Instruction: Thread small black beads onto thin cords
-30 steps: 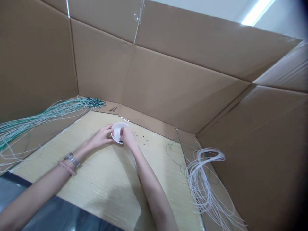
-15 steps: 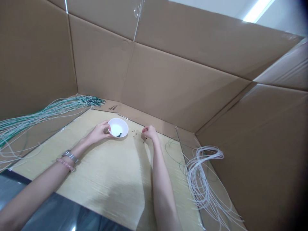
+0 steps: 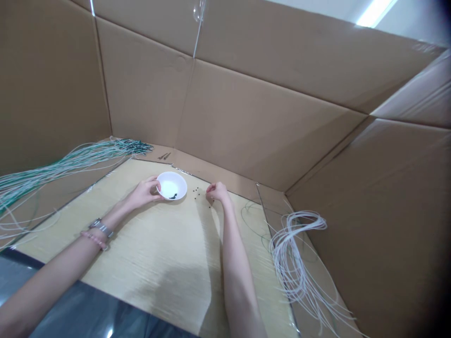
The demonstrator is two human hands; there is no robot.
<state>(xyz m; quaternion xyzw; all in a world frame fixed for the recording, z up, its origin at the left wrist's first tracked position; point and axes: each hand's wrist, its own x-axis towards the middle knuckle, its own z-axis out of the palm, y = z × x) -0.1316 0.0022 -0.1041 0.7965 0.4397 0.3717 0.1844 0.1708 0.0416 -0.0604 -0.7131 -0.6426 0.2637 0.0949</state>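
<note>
My left hand (image 3: 145,192) grips the left rim of a white bowl (image 3: 171,180), thumb and fingers around its edge. The bowl is tilted a little towards me, and a small heap of tiny dark pieces (image 3: 172,196) lies at its near side. To the right of the bowl, several small dark beads (image 3: 196,193) are scattered on the pale board (image 3: 169,244). My right hand (image 3: 217,191) is over the board beside them, fingertips pinched together. Whatever is between those fingertips is too small to make out.
Bundled green and white wires (image 3: 81,157) lie along the left side. A loose coil of white wire (image 3: 294,253) rests at the right. Small metal pieces (image 3: 164,156) sit near the back corner. Cardboard walls (image 3: 246,122) stand behind and on both sides.
Almost nothing differs. The whole view has shifted slightly; both hands keep their places, the left on the bowl and the right pinched by the beads.
</note>
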